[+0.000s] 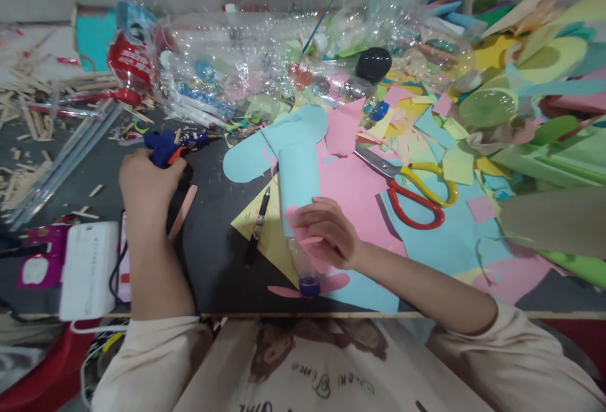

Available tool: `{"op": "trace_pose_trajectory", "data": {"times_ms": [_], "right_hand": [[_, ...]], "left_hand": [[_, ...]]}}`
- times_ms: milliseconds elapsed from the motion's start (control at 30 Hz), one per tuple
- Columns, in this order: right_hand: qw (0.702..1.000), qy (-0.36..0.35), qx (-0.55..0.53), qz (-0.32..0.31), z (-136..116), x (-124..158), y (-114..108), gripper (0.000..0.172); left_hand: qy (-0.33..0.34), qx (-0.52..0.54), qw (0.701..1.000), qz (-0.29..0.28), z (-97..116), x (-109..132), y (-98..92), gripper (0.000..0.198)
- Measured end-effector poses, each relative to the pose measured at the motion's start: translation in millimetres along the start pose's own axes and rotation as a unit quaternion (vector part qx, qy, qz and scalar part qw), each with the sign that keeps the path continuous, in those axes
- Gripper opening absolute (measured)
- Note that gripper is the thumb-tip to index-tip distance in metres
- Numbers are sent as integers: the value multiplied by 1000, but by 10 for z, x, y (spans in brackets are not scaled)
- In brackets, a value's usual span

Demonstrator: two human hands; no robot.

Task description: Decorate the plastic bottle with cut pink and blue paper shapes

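Note:
On the left, my left hand (149, 178) is wrapped round the handle of a blue glue gun (171, 144) with an orange trigger, its nozzle pointing right. My right hand (329, 229) pinches a piece of pink paper (308, 249) with curled fingers. Just beneath it lies a small clear plastic bottle (299, 257) wrapped in light blue paper (299, 175), its dark blue cap (309, 286) towards me. Light blue rounded paper shapes (250, 158) touch the far end of the wrapped bottle. Pink rounded pieces (284, 291) lie by the cap.
Scissors (402, 182) with red and yellow handles lie on paper to the right. A pen (259, 223) rests on yellow paper. Clear plastic bottles (227, 40) and paper scraps crowd the back. Glue sticks (71, 159), wood sticks and a white power bank (89, 270) are at left.

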State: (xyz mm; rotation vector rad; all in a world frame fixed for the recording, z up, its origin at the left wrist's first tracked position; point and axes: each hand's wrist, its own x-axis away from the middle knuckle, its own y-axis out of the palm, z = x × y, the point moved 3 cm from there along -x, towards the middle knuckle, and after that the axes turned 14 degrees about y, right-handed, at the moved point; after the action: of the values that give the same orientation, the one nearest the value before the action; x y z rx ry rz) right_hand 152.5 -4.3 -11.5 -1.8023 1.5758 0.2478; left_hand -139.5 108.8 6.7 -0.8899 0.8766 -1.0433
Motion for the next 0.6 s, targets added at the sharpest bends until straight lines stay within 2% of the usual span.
{"op": "trace_pose_trajectory", "data": {"times_ms": [67,133,200,267,300,367,467,600], "right_hand": [[1000,3,4,3,-4,0,1,11],[1000,8,8,4,-6,-1,1,11],[1000,10,9,1,-7,-1,1,11],[1000,13,8,0,-2,1,2,10],[1000,14,5,2,1,4,1,10],[1000,14,-2,6,9,12,-1,11],[1000,16,-8,4,20,22,1,13],[1000,19,-9,-8,21,21,2,14]], "left_hand": [[-17,-4,999,36,-7,-21,-42,33],[-30,-8,997,74,7,-13,-69,40],[-1,18,995,99,77,28,-62,45],[62,90,988,106,209,105,-25,45],[91,143,981,90,290,157,9,45],[100,214,971,36,448,281,89,43],[120,234,965,14,662,465,152,51],[193,223,955,14,787,591,195,35]]}}
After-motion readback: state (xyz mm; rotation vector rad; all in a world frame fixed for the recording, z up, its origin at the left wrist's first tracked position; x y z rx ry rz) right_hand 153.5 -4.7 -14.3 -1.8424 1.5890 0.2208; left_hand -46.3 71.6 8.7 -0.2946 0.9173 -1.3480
